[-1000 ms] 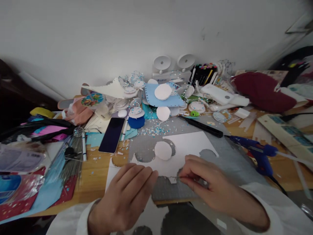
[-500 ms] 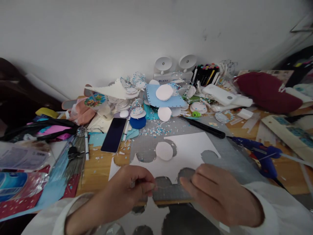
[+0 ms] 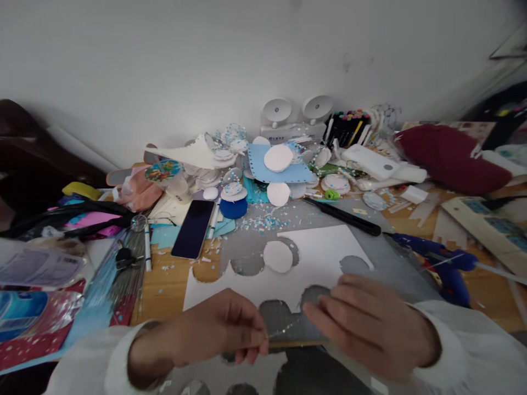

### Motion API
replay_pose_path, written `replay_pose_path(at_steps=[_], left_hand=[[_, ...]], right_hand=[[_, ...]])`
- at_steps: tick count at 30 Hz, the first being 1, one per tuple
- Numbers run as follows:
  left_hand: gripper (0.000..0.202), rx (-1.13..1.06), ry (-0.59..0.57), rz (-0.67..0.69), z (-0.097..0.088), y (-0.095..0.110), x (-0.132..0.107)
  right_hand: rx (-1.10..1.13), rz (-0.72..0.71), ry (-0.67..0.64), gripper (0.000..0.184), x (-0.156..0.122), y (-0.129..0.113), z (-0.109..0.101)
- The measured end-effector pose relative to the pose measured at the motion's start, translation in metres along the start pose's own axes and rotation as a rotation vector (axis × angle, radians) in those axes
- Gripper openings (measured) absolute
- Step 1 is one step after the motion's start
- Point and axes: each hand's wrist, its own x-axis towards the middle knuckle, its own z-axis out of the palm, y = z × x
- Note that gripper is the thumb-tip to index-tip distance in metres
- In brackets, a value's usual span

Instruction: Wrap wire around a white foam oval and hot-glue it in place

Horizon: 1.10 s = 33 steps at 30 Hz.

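My left hand (image 3: 218,329) pinches a thin strand (image 3: 283,331) with tiny pale bits on it, above the front table edge. The strand points toward my right hand (image 3: 366,326), whose fingers are bent and pressed together; whether they grip its other end is hidden. Under and beyond both hands lies a white sheet (image 3: 321,247) with round holes and scalloped edges. A loose white disc (image 3: 278,257) rests on it, partly over one hole. Below the table edge, another cut white sheet (image 3: 263,373) shows between my forearms.
A phone (image 3: 193,227) and blue and white crumbs (image 3: 263,221) lie beyond my left hand. To the right are a black-handled cutter (image 3: 346,216), a blue glue gun (image 3: 442,258) and a power strip (image 3: 486,227). Beaded white disc stacks (image 3: 233,192) crowd the back.
My left hand has moved slightly down and right, still pinching the strand. My right hand stays nearly in place, its fingers a little shifted. The view has tipped slightly.
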Motion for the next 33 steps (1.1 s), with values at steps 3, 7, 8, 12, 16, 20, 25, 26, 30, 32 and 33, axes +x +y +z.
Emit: replay_pose_path(at_steps=[3, 7, 8, 12, 16, 20, 25, 26, 30, 32, 33], left_hand=[[0.021, 0.427, 0.379, 0.239, 0.006, 0.004, -0.008], [0.028, 0.878, 0.628, 0.526, 0.012, 0.007, -0.020], [0.028, 0.942, 0.643, 0.555, 0.013, 0.007, -0.022], [0.027, 1.113, 0.703, 0.625, 0.016, 0.009, -0.027], [0.028, 1.156, 0.710, 0.648, 0.019, 0.008, -0.028], [0.029, 1.167, 0.708, 0.653, 0.020, 0.005, -0.031], [0.031, 1.168, 0.740, 0.659, 0.020, 0.003, -0.036], [0.032, 1.170, 0.745, 0.661, 0.019, 0.002, -0.037], [0.034, 1.176, 0.753, 0.679, 0.020, 0.000, -0.040], [0.034, 1.172, 0.756, 0.688, 0.021, -0.001, -0.040], [0.033, 1.171, 0.755, 0.694, 0.021, -0.001, -0.041]], right_hand=[[0.121, 0.299, -0.064, 0.022, 0.006, 0.000, -0.002], [0.392, 0.582, -0.178, 0.016, 0.014, -0.001, -0.007], [0.446, 0.608, -0.186, 0.012, 0.015, -0.001, -0.008], [0.575, 0.661, -0.185, 0.008, 0.019, -0.001, -0.011], [0.594, 0.682, -0.183, 0.008, 0.021, -0.003, -0.008], [0.615, 0.677, -0.185, 0.010, 0.021, -0.004, -0.004], [0.665, 0.697, -0.202, 0.011, 0.024, -0.003, 0.000], [0.670, 0.701, -0.208, 0.012, 0.025, -0.003, 0.001], [0.671, 0.693, -0.228, 0.016, 0.026, -0.004, 0.001], [0.684, 0.715, -0.231, 0.014, 0.025, -0.006, 0.001], [0.693, 0.732, -0.230, 0.013, 0.025, -0.007, 0.001]])
